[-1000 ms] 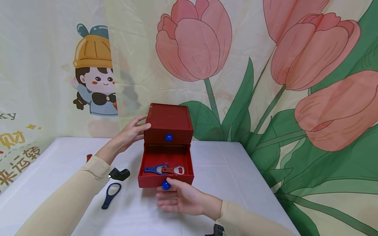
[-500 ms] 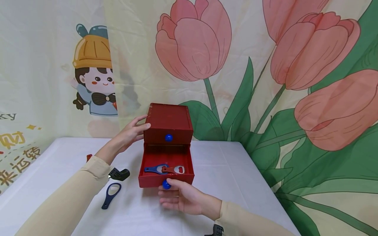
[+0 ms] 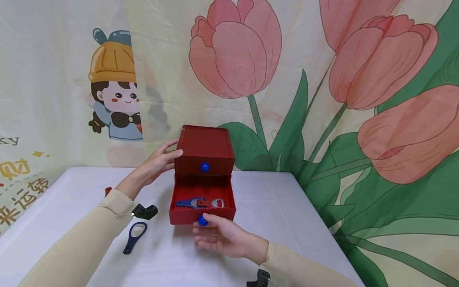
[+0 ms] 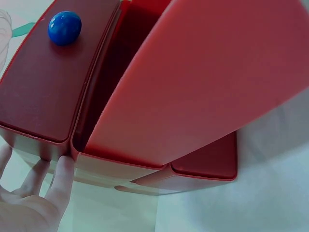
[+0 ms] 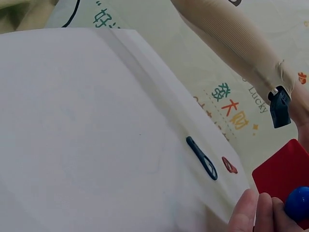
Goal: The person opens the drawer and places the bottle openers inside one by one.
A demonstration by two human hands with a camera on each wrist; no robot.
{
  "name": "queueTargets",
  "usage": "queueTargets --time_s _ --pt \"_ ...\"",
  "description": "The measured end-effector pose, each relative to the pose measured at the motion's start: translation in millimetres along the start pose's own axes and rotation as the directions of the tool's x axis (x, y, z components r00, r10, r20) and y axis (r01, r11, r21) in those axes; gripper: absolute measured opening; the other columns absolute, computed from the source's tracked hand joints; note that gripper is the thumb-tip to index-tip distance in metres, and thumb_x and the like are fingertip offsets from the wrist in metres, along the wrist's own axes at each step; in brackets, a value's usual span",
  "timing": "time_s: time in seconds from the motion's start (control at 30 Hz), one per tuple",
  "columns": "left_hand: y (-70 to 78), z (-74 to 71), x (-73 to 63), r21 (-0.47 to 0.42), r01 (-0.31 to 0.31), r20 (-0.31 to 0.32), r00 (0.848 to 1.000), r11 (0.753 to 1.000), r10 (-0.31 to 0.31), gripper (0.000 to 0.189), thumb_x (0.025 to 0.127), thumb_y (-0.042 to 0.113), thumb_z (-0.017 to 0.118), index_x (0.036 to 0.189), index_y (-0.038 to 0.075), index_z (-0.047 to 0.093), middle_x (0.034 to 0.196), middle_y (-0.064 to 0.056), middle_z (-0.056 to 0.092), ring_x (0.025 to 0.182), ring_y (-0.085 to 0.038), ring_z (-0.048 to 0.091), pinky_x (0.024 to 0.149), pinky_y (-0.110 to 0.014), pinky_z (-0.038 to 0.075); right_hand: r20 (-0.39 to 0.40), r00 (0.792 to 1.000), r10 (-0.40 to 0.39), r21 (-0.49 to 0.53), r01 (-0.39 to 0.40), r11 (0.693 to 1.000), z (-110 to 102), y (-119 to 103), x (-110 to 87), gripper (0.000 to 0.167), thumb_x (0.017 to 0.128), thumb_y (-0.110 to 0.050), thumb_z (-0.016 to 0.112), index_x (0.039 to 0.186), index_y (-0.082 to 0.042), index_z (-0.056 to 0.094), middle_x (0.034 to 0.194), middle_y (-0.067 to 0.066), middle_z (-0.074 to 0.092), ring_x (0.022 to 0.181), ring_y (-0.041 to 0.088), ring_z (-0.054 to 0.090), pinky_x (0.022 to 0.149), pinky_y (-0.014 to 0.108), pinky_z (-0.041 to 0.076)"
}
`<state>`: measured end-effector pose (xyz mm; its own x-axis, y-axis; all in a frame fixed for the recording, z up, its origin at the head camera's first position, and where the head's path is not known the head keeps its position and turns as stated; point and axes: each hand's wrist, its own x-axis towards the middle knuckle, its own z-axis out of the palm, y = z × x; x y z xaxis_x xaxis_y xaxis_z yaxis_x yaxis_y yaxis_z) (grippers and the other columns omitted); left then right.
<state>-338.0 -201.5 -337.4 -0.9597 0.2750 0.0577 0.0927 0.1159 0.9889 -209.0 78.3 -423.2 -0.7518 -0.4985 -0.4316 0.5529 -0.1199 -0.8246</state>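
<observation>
A dark red drawer box (image 3: 206,143) stands on the table, its upper drawer closed with a blue knob (image 3: 204,167). Below, a red drawer (image 3: 173,211) is pulled out. Inside it lie a blue bottle opener (image 3: 186,203) and a red bottle opener (image 3: 211,203), overlapping. My left hand (image 3: 159,161) rests against the box's left side, fingers extended; the left wrist view shows its fingertips (image 4: 63,169) touching that side. With thumb and index finger, my right hand (image 3: 229,237) pinches the lower drawer's blue knob (image 3: 202,220); its other fingers extend below.
A dark blue bottle opener (image 3: 135,238) lies on the white table (image 3: 272,223), left of the drawer. Farther left, a small red object (image 3: 108,191) is mostly hidden behind the left forearm; the right wrist view shows this red piece (image 5: 229,165) too. A printed curtain hangs behind.
The lower drawer has slid slightly inward, and my right hand has moved a little away from me with its knob. My left hand has stayed in place.
</observation>
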Motion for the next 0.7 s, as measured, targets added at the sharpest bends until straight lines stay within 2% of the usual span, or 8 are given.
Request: queueTargets --time_s 0.17,0.43,0.7 --pt "0.8 -1.5 0.8 -0.036 0.005 0.013 1.0 0.999 -0.005 0.084 0.108 0.04 0.06 0.173 0.022 0.009 0.172 -0.021 0.027 0.154 -0.045 0.035 0.125 -0.059 0.032 0.015 1.0 -0.011 -0.007 0.011 1.0 1 -4 5.0 0.056 0.104 -0.046 0.066 0.137 -0.002 0.068 0.128 0.011 0.073 0.118 0.026 0.071 0.104 0.036 0.058" --pt "-0.1 -1.9 1.5 -0.028 0.006 0.011 1.0 1.0 -0.006 0.086 0.107 0.041 0.061 0.173 0.023 0.009 0.172 -0.02 0.027 0.154 -0.046 0.035 0.124 -0.058 0.033 -0.001 0.999 -0.035 -0.011 0.035 0.999 1 -7 12.0 0.055 0.104 -0.046 0.067 0.136 -0.001 0.069 0.127 0.012 0.074 0.112 0.025 0.074 0.104 0.037 0.058" --pt "0.4 -2.1 1.8 -0.04 0.008 0.009 1.0 0.999 -0.008 0.085 0.107 0.041 0.061 0.173 0.022 0.01 0.172 -0.02 0.028 0.153 -0.046 0.036 0.125 -0.058 0.032 -0.014 0.999 -0.037 0.001 0.037 0.999 0 -12 17.9 0.057 0.103 -0.047 0.068 0.137 -0.001 0.068 0.129 0.014 0.074 0.115 0.026 0.073 0.106 0.038 0.057"
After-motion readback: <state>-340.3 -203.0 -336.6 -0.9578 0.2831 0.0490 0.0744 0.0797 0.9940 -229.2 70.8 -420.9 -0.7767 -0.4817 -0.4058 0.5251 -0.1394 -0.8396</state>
